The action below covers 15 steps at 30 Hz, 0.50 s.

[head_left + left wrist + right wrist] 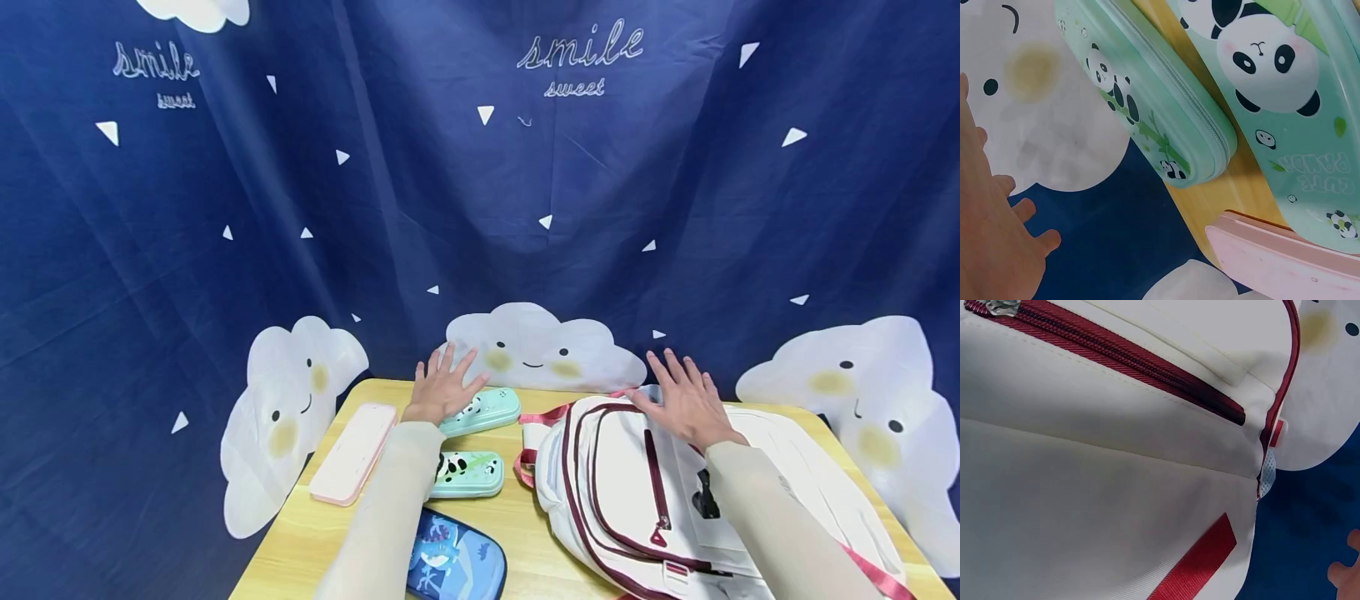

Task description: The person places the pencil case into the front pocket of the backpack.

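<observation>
My left hand (441, 390) is spread with straight fingers above the far green panda pencil case (487, 410) and holds nothing. Over the top of a white backpack (622, 475) with dark red zips, my right hand (688, 402) is also spread and holds nothing. In the left wrist view the zipped green case (1141, 94) lies apart from the fingers (1007, 184). The right wrist view shows the backpack's front pocket zip (1129, 359), with only some fingertips at the right edge.
A second green panda case (472, 475) lies nearer me, partly behind my left sleeve. In front of it is a blue case with a cartoon print (461, 557). A pink case (352, 454) lies at the left of the wooden table (285, 558). A blue cloud-print curtain (480, 208) hangs behind.
</observation>
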Motion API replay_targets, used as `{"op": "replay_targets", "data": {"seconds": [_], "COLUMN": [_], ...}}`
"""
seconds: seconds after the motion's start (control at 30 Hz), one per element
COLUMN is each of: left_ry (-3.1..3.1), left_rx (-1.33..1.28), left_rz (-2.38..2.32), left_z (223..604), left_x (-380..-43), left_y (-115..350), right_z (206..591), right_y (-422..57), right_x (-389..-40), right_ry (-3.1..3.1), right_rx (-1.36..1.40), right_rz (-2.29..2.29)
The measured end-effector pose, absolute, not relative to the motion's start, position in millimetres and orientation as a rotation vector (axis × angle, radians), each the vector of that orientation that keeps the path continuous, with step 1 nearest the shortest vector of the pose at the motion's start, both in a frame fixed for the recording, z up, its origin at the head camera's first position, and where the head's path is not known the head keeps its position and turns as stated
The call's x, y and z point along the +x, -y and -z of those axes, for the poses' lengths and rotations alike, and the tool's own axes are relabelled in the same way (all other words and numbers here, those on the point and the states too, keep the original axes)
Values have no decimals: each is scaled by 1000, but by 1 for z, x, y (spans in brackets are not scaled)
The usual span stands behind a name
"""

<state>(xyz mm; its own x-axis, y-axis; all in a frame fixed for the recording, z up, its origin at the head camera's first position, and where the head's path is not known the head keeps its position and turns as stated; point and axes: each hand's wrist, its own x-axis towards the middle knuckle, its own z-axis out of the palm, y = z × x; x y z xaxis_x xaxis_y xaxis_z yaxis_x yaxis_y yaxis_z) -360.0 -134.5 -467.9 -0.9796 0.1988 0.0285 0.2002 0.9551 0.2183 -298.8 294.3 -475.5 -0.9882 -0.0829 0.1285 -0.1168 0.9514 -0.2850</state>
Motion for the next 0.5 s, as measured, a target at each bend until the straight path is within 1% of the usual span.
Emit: {"op": "replay_targets", "data": {"seconds": [0.5], "left_ry": [3107], "left_rx": [-396], "left_rz": [363], "left_z": [471], "left_x": [-358], "left_y": [144], "right_z": [475], "right_y": [-297], "right_x": [-293], "right_ry": [2968], "right_rx": [227], "right_rz": [-437]}}
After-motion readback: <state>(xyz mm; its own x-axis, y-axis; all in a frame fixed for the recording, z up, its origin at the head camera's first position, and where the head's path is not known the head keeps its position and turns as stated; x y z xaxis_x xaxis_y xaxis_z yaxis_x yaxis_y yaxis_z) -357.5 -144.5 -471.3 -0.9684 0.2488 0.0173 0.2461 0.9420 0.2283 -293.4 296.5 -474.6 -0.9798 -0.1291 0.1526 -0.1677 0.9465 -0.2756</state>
